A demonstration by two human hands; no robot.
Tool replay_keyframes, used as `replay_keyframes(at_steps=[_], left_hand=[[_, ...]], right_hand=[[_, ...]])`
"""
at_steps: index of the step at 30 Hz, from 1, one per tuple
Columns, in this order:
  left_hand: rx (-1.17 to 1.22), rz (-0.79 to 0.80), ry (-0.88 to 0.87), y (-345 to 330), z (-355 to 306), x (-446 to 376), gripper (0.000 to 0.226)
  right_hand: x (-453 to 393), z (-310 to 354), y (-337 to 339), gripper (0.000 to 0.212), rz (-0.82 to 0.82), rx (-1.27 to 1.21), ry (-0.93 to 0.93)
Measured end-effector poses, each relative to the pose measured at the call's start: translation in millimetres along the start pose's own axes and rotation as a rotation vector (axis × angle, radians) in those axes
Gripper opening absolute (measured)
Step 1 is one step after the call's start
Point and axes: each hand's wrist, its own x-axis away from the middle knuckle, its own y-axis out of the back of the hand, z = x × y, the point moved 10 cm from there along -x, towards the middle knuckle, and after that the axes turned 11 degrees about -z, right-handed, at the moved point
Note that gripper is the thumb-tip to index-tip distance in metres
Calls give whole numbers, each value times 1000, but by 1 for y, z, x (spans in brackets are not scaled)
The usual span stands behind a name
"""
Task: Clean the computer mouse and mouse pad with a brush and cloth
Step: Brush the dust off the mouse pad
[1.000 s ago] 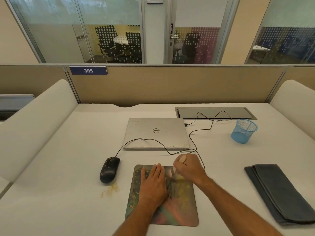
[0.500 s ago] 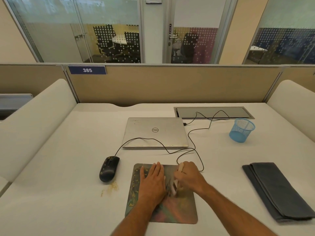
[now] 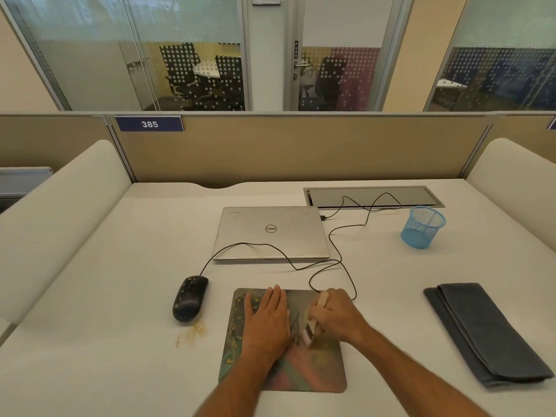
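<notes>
1. The step in hand looks to be brushing the pad (image 3: 285, 368). To do it well, I would keep the strokes short and all one way, toward one edge, so the grit leaves the pad and does not spread over it.
2. The left hand (image 3: 266, 322) lies flat on the pad's left half, fingers straight and together, pointing away from the person. It grasps nothing; it presses the pad down, which should keep it from sliding under the strokes.
3. The right hand (image 3: 337, 319) is clenched round the brush (image 3: 314, 322). The pale handle sticks out past the knuckles toward the laptop (image 3: 270, 233), and the bristle end meets the pad just beside the left hand.
4. Both forearms come in from the near edge of the desk (image 3: 105, 326) and converge over the pad.
5. The mouse (image 3: 189, 297) sits on the desk left of the pad, not touching it, with yellowish crumbs (image 3: 194, 332) just in front of it; those likely need sweeping too.
6. The cloth (image 3: 484, 332) lies folded, well apart to the right, untouched.
</notes>
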Motion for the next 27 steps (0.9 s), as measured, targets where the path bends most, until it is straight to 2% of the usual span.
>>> replay_keyframes(at_steps=[5,7,9,13,17,21,25,27], left_hand=[[12,-14,6,2,0,1,58],[10,-18,6,3,0,1,58],[11,-18,4,3,0,1,58],[10,-30,4,4,-1,1,58],[11,-25,0,4,-1,1,58],[9,-36,1,4,0,1,58],[1,-27,-3,2,0,1,59],[-2,-26,-3,1,0,1,60]], right_hand=[[-9,3,22,26,-179,-39,-11],[-11,7,17,33,-133,30,9],[-12,4,13,29,-90,60,-24],[-17,0,25,26,-185,-9,-60],[-17,-4,14,24,-92,53,-78],[-20,-5,24,25,-196,0,-65],[-20,-10,18,25,-105,64,-87],[-23,-15,24,26,-146,29,-102]])
